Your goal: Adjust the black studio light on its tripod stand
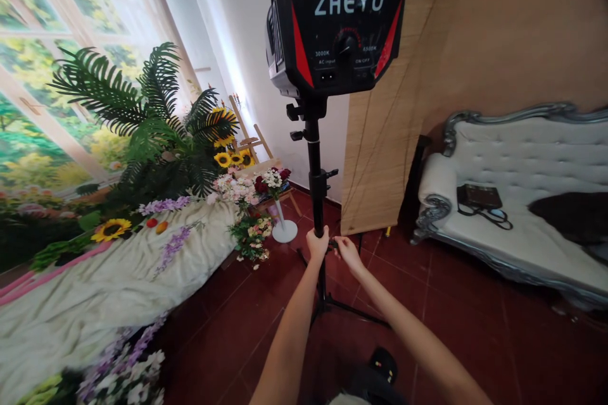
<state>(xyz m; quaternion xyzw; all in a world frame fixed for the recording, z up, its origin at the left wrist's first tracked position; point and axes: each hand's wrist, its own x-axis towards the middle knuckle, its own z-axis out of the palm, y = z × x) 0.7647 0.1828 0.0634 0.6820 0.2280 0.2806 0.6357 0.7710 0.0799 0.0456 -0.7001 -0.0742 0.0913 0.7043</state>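
A black studio light (349,25) with red stripes and the word ZHEYU sits on top of a black light stand (314,158). My left hand (317,244) is wrapped around the stand's pole, low down. Just to its right, my right hand (348,253) pinches a dark locking knob (334,243) at the side of the pole; the fingers partly hide it. Higher up, more knobs stick out from the pole, one of them a clamp knob (331,174). The stand's spread legs (358,313) rest on the red tiled floor.
A tufted white sofa (517,145) with a brown bag (479,196) stands at the right. Behind the stand hangs a bamboo blind (375,164). To the left are a cloth-draped surface (190,272), a palm plant (161,114), flowers and a white pedestal (284,228). My shoe (382,364) shows below.
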